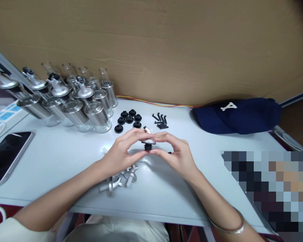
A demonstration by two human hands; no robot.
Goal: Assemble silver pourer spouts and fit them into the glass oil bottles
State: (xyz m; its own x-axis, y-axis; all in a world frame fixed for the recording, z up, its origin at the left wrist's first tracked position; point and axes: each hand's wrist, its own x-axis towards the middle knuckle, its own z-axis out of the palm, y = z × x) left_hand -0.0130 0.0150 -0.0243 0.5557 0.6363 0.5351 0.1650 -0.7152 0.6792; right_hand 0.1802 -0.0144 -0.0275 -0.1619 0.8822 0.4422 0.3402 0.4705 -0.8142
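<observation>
Both hands meet above the middle of the white table (65,158). My left hand (123,149) and my right hand (175,153) pinch one silver pourer spout with a black rubber plug (148,143) between their fingertips, held just above the tabletop. Several loose silver spouts (121,179) lie under and beside my left wrist. Several black rubber plugs (128,120) sit in a cluster beyond my hands, and a small pile of black clips (161,121) lies to their right.
Several glass bottles with steel sleeves (73,101), some fitted with spouts, stand at the back left. A phone (7,156) lies at the left edge beside a power strip (2,117). A navy cap (239,116) rests at the back right. A cardboard wall (166,50) backs the table.
</observation>
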